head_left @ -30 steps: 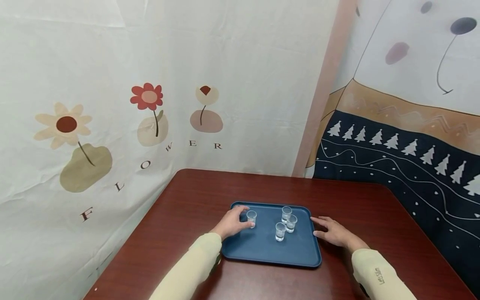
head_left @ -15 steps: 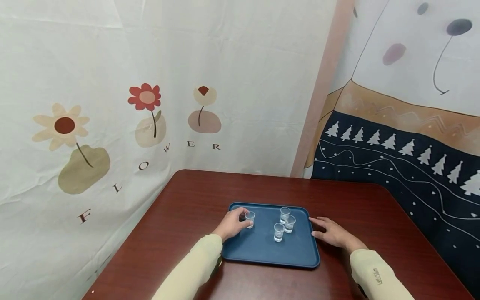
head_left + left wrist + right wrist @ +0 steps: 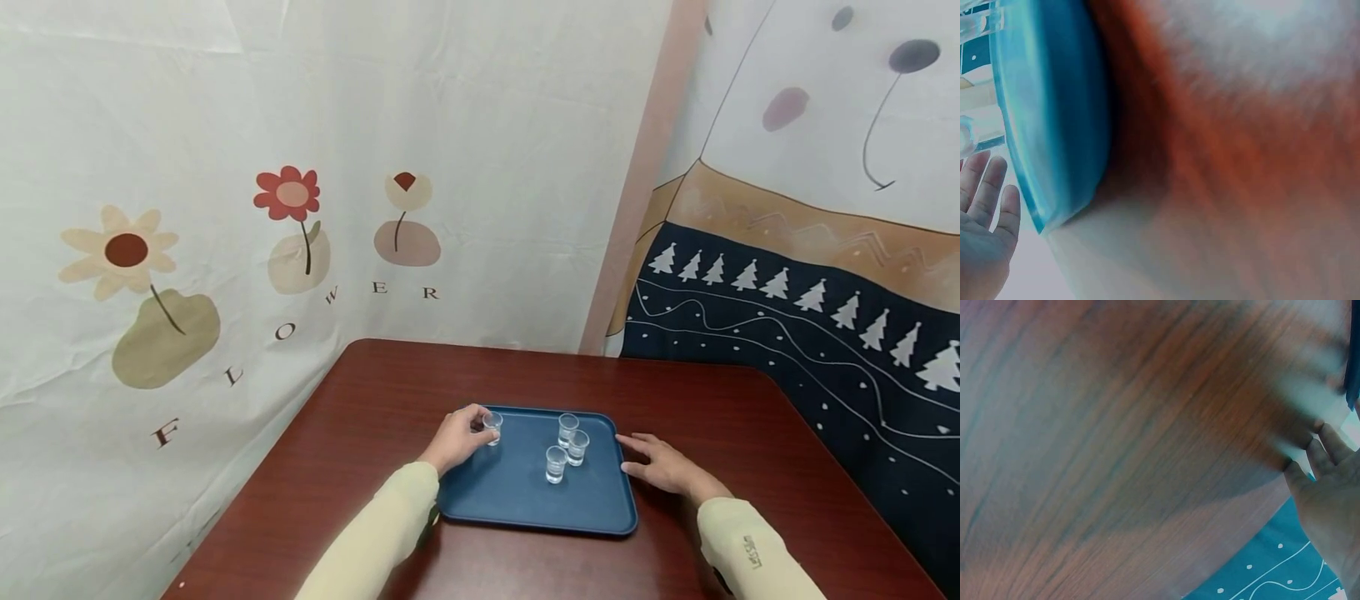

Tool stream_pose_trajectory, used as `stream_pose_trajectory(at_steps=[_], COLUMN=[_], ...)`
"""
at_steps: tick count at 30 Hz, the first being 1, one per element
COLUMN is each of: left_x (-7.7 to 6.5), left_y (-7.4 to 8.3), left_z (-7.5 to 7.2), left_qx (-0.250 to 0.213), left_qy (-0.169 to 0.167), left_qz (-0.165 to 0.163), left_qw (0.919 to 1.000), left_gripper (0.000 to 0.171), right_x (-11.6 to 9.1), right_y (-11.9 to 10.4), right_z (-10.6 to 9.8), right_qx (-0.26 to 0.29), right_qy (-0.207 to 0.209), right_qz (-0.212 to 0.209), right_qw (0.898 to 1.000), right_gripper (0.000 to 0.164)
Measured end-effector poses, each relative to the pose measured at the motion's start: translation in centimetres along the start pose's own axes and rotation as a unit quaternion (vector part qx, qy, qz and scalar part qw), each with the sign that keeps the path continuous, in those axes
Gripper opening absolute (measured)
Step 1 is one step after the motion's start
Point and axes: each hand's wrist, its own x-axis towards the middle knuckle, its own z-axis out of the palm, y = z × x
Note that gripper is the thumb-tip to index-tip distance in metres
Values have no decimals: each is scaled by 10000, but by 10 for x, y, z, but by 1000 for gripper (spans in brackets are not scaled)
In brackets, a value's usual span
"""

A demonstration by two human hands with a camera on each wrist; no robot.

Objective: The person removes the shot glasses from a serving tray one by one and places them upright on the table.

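Note:
Near the far left corner of a dark blue tray [image 3: 525, 500], my left hand [image 3: 453, 439] pinches a small clear shot glass [image 3: 492, 428] between thumb and fingers. Whether its base touches the tray is hard to tell. Farther right on the tray stand a back shot glass [image 3: 567, 428], a middle one [image 3: 577, 447] and a front one [image 3: 555, 465], grouped close together. My right hand [image 3: 663, 465] rests with extended fingers against the tray's right rim. In the left wrist view, the left hand [image 3: 985, 231] is beside the tray's blue edge [image 3: 1035, 119].
The tray lies on a reddish-brown wooden table [image 3: 390, 400]. A white cloth with printed flowers [image 3: 480, 125] hangs behind and to the left. A dark blue cloth with white trees [image 3: 787, 333] hangs at the right.
The left hand and its shot glass have shifted slightly left and toward the tray's far edge. The grouped glasses and the right hand keep their places; the head view has panned slightly.

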Motion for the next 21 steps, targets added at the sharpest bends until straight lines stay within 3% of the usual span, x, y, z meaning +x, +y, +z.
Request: stream_pose_trajectory(at_steps=[11,21], left_x=[16,40], left_y=[-2,-18], left_z=[-28,-73], left_qx=[-33,42], left_qy=[402,1004], left_qz=[-154,-365], left_qw=[9991,9943], left_gripper=[25,32], right_x=[0,3], right_y=[0,0], right_z=[1,0], right_qx=[-3,-68], right_qy=[0,-11], right_qz=[-24,-13], right_qw=[10000,10000], right_gripper=[61,60])
